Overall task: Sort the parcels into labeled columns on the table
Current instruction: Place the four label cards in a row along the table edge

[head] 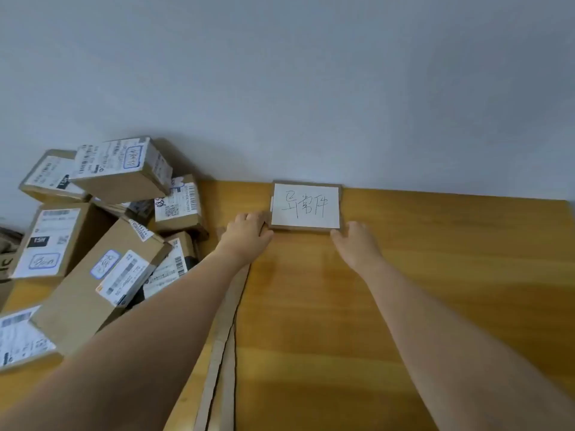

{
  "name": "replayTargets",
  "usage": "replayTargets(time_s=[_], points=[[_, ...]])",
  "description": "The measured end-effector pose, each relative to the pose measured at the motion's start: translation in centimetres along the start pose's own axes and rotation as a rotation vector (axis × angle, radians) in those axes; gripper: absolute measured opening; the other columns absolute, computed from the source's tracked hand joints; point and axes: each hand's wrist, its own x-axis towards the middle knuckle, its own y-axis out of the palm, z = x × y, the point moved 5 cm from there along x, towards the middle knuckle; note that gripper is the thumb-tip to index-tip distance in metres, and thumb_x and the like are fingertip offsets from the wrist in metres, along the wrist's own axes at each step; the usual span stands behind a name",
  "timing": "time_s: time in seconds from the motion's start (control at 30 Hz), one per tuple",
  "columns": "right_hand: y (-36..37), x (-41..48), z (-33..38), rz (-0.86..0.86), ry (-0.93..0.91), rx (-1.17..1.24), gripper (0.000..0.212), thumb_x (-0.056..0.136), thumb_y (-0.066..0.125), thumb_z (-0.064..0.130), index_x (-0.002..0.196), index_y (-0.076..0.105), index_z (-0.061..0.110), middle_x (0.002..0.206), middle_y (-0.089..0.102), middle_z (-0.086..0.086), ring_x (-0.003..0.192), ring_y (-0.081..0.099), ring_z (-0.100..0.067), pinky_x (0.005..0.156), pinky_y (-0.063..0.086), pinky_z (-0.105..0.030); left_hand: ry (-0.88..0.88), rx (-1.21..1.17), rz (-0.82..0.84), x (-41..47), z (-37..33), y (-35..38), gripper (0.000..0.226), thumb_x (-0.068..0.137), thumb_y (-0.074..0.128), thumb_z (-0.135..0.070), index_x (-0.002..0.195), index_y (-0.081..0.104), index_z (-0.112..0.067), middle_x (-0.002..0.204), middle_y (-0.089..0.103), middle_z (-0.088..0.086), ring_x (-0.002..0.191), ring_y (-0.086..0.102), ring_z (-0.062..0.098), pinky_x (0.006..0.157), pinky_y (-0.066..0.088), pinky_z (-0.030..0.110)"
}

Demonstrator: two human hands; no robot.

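Note:
A flat cardboard label card [305, 206] with handwritten characters on white paper lies at the far edge of the wooden table [435, 275], against the wall. My left hand [249, 233] grips its near left corner. My right hand [357, 244] rests at its near right corner, fingers touching the edge. A heap of cardboard parcels [102, 231] with shipping labels is piled on the left side of the table.
A strip of cardboard [225, 343] runs from front to back along the table, dividing it under my left forearm. A grey wall [311, 88] stands directly behind the table. The table's right edge [571, 213] shows at the far right.

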Motion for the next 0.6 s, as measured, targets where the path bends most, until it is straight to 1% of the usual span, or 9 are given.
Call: replayTargets(time_s=[0.07,0.13,0.2,0.3,0.33,0.43,0.5,0.6], points=[[0.1,1.8,0.0,-0.020,0.061,0.066,0.049,0.097,0.047,0.036,0.132,0.048,0.001,0.131,0.053,-0.014,0.110,0.054,-0.029,0.083,0.042,-0.032,0.015,0.000,0.034,2.3,-0.7,0.2,0.058,0.096,0.047,-0.039,0.145,0.032,-0.014,0.145,0.039,0.013,0.132,0.037,0.032,0.104,0.037,0.044],[0.5,3.2,0.0,-0.012,0.120,0.141,0.048,0.095,0.049,0.035,0.130,0.048,0.002,0.125,0.055,-0.012,0.105,0.055,-0.028,0.078,0.042,-0.030,0.008,0.003,0.077,4.3,-1.2,0.5,0.057,0.095,0.047,-0.039,0.145,0.033,-0.013,0.142,0.041,0.013,0.129,0.039,0.033,0.102,0.039,0.044],[0.9,4.5,0.3,-0.010,0.165,0.212,0.046,0.094,0.053,0.034,0.127,0.050,0.003,0.123,0.055,-0.011,0.101,0.056,-0.027,0.079,0.046,-0.032,-0.004,-0.003,0.115,5.8,-1.6,1.2,0.059,0.095,0.047,-0.040,0.145,0.032,-0.013,0.140,0.042,0.014,0.127,0.042,0.032,0.102,0.041,0.045],[1.4,6.1,0.9,-0.024,0.190,0.308,0.051,0.087,0.063,0.032,0.127,0.050,0.004,0.127,0.055,-0.012,0.108,0.058,-0.029,0.090,0.051,-0.040,-0.004,0.023,0.166,7.0,-1.5,2.1,0.063,0.096,0.048,-0.038,0.147,0.027,-0.009,0.141,0.039,0.015,0.127,0.042,0.033,0.104,0.040,0.044],[1.6,6.5,1.1,-0.015,0.215,0.363,0.050,0.086,0.066,0.029,0.126,0.050,0.004,0.126,0.057,-0.011,0.108,0.059,-0.029,0.090,0.051,-0.040,-0.007,0.032,0.172,7.3,-1.4,2.2,0.063,0.096,0.049,-0.036,0.147,0.026,-0.007,0.142,0.038,0.016,0.127,0.042,0.033,0.104,0.040,0.043],[2.0,7.2,1.7,-0.013,0.283,0.500,0.039,0.084,0.068,0.017,0.118,0.053,0.003,0.117,0.063,-0.009,0.103,0.061,-0.029,0.088,0.053,-0.039,-0.017,0.037,0.161,7.8,-1.3,2.2,0.060,0.095,0.053,-0.030,0.144,0.028,-0.005,0.139,0.036,0.018,0.122,0.045,0.033,0.100,0.040,0.040],[2.3,7.4,1.8,-0.013,0.322,0.575,0.033,0.086,0.065,0.011,0.116,0.055,0.003,0.113,0.064,-0.010,0.100,0.061,-0.029,0.087,0.052,-0.038,-0.016,0.034,0.149,7.8,-1.1,2.3,0.059,0.094,0.054,-0.029,0.142,0.030,-0.005,0.138,0.034,0.017,0.122,0.044,0.034,0.100,0.040,0.040],[2.7,7.1,2.2,0.005,0.333,0.661,0.028,0.090,0.058,0.007,0.118,0.057,0.002,0.113,0.064,-0.011,0.096,0.059,-0.027,0.078,0.049,-0.032,-0.004,0.044,0.121,7.6,-0.9,2.2,0.057,0.094,0.053,-0.028,0.142,0.030,-0.006,0.136,0.036,0.017,0.125,0.040,0.033,0.101,0.038,0.041]])
